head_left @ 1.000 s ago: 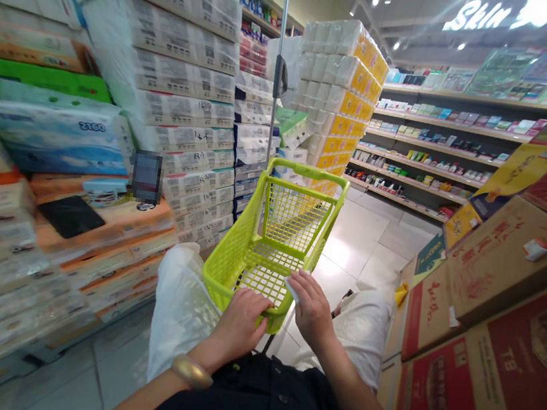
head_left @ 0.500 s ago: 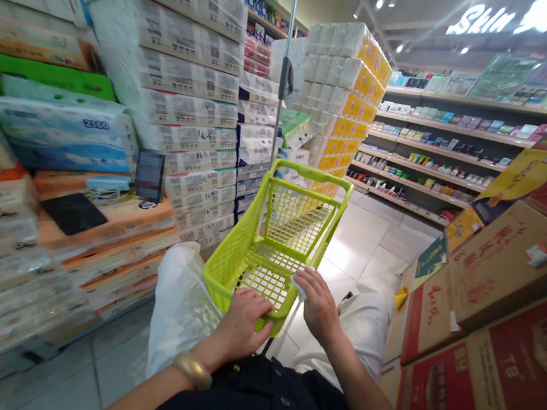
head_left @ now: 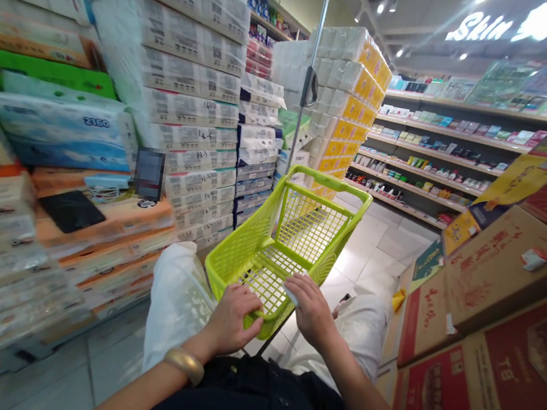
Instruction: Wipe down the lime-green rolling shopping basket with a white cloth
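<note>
A lime-green plastic shopping cart (head_left: 340, 193) stands right in front of me with an empty mesh basket. My left hand (head_left: 233, 314) is curled over the near rim of the cart, a gold bangle on its wrist. My right hand (head_left: 308, 307) also rests on the near rim and pinches a small white paper (head_left: 290, 295) against it. White bags (head_left: 174, 306) hang at both sides of the cart below my hands.
Stacks of wrapped tissue and toilet paper packs (head_left: 176, 98) line the left. Red and brown cardboard cartons (head_left: 503, 296) crowd the right. A pile of yellow-wrapped rolls (head_left: 350, 101) and product shelves (head_left: 434, 166) stand ahead, past tiled floor (head_left: 374, 245). A metal pole (head_left: 311, 69) rises behind the cart.
The cart's front has swung to the right and the view has turned with it. Both hands keep their hold on the near rim.
</note>
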Available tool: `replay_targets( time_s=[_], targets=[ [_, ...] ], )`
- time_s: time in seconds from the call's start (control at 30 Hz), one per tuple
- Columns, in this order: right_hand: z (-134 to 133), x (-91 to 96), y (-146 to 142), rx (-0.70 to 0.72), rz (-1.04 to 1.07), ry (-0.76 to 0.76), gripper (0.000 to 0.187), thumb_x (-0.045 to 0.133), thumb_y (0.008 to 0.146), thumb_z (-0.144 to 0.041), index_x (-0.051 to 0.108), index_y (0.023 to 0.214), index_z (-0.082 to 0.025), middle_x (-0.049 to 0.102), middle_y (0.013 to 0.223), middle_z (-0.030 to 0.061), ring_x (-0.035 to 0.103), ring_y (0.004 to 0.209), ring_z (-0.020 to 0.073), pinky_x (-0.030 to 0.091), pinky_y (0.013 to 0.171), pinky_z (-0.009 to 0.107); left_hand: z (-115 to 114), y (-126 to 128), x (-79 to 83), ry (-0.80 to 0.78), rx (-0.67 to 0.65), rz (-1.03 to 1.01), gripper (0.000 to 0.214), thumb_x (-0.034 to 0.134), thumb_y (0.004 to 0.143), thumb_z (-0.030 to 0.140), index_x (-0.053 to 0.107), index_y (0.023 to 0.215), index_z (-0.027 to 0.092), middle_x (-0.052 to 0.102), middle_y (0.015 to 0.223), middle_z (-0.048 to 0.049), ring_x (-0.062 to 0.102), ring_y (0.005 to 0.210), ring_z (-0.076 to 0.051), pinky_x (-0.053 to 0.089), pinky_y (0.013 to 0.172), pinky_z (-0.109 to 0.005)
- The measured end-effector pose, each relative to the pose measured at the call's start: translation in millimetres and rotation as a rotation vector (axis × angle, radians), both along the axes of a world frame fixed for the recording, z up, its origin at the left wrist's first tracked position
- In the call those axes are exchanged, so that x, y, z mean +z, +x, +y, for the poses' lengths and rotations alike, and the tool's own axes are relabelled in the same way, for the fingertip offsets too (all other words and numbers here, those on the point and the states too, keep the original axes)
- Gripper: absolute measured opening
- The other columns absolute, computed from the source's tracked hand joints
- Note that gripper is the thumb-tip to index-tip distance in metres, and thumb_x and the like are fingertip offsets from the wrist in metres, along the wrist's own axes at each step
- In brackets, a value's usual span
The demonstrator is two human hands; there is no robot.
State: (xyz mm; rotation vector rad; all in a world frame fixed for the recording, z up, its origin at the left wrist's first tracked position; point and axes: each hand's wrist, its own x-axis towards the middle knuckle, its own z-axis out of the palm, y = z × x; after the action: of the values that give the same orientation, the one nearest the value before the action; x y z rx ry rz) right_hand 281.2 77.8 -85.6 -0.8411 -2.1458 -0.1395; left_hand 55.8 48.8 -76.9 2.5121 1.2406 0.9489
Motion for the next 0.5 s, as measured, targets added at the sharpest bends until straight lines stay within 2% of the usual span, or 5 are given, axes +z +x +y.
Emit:
replay_targets(
  time_s=[0.1, 0.3, 0.43, 0.5],
  targets=[
    [-1, 2.3, 0, -0.034, 0.026, 0.009, 0.054, 0.044, 0.077, 0.001, 0.062, 0.125, -0.017, 0.069, 0.120, 0.0115, 0.059, 0.122, 0.0254, 0.049, 0.106, 0.051, 2, 1, -1.6, 0.009, -0.001, -0.001, 0.014, 0.051, 0.082, 0.031, 0.058, 0.075, 0.021, 0.064, 0.074, -0.0017, 0.054, 0.078, -0.021, 0.037, 0.085, -0.042],
    [-23, -0.9, -11, 0.068, 0.003, 0.036, 0.055, 0.047, 0.076, -0.004, 0.059, 0.129, -0.017, 0.065, 0.128, 0.0130, 0.058, 0.122, 0.0256, 0.051, 0.104, 0.048, 6, -2, -4.1, 0.026, -0.033, -0.037, 0.014, 0.051, 0.082, 0.030, 0.059, 0.074, 0.022, 0.063, 0.073, -0.0014, 0.054, 0.080, -0.021, 0.037, 0.084, -0.040],
    [-15, 2.6, -1, 0.110, -0.064, 0.032, 0.053, 0.044, 0.083, -0.003, 0.056, 0.132, -0.020, 0.067, 0.125, 0.0102, 0.059, 0.121, 0.0229, 0.051, 0.103, 0.045, 7, -5, -3.9, 0.032, -0.049, -0.060, 0.013, 0.053, 0.081, 0.029, 0.060, 0.073, 0.021, 0.064, 0.072, -0.0003, 0.055, 0.079, -0.020, 0.037, 0.084, -0.040],
    [-7, 4.5, 6, 0.060, -0.037, 0.036, 0.050, 0.042, 0.086, -0.002, 0.057, 0.131, -0.021, 0.070, 0.119, 0.0097, 0.061, 0.118, 0.0221, 0.052, 0.101, 0.044, 8, -6, -3.9, 0.030, -0.050, -0.068, 0.012, 0.053, 0.080, 0.028, 0.060, 0.072, 0.022, 0.064, 0.072, 0.0002, 0.055, 0.080, -0.020, 0.037, 0.084, -0.039]
  ],
)
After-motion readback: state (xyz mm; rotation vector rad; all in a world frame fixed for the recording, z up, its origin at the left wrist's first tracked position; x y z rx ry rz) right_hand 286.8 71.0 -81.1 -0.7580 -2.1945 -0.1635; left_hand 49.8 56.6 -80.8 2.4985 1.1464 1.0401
